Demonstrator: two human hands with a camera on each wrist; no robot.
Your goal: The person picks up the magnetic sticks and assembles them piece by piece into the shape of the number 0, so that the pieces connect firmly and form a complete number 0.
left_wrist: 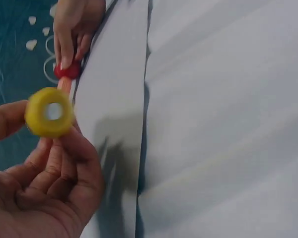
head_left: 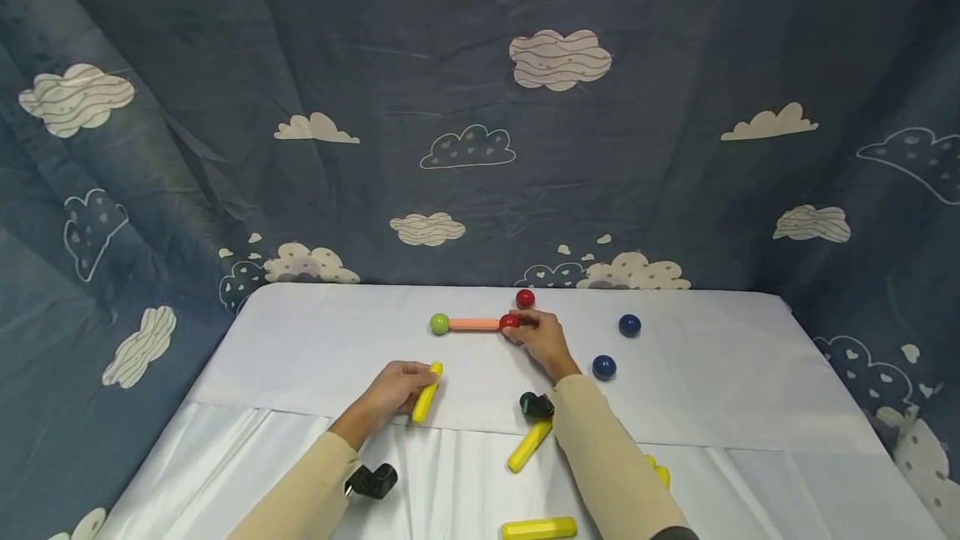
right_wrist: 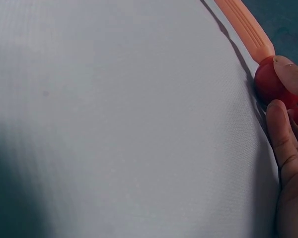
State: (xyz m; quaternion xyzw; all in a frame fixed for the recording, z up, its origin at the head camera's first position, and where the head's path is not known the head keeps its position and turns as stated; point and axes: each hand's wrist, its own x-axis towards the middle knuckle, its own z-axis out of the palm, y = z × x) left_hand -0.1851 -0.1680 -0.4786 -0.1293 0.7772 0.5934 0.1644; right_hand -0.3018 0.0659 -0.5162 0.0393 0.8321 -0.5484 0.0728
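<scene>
My left hand [head_left: 398,389] pinches a yellow rod [head_left: 427,393] by its upper part, above the white cloth. In the left wrist view the rod [left_wrist: 49,112] faces the camera end-on, with a pale round spot in its yellow end. Farther back, my right hand [head_left: 542,340] grips a red ball [head_left: 509,322] between thumb and fingers. An orange rod [head_left: 474,324] runs left from that ball to a green ball [head_left: 439,323]. The right wrist view shows the orange rod's grooved end [right_wrist: 256,42] meeting the red ball [right_wrist: 272,84].
Another red ball [head_left: 525,298] lies just behind my right hand. Two blue balls, one farther back [head_left: 629,325] and one nearer [head_left: 603,367], are to the right. Yellow rods [head_left: 538,528] lie near the front, some partly under my right sleeve. A dark cloud-print curtain [head_left: 465,190] stands behind.
</scene>
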